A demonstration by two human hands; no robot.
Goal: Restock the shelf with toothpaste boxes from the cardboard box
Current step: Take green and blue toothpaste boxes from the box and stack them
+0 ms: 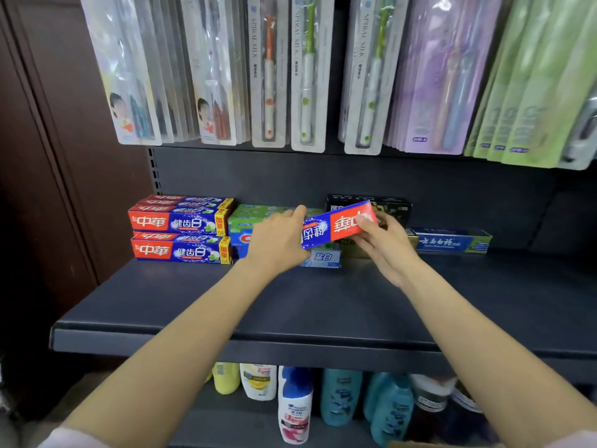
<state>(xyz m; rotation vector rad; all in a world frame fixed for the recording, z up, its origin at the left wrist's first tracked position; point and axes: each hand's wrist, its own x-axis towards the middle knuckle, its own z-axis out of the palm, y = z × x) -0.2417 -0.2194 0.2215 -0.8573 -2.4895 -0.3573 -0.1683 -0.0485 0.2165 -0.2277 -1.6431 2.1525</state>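
Head view: toothpaste box (339, 225) held tilted between left grip (277, 240) and right grip (384, 244).

A shelf (323, 305) crosses mid-frame. Stacked toothpaste boxes (181, 227) sit at its back left, more boxes (452, 242) at back right. Between them, two hands (277, 244) hold one box (339, 224) above it. Toothbrush packs (307, 76) hang along the top; bottles (295, 405) stand below.

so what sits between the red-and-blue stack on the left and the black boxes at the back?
Head view: green and light-blue toothpaste boxes fill the gap between the red-and-blue stack and the black boxes, partly hidden by the left hand and held box.
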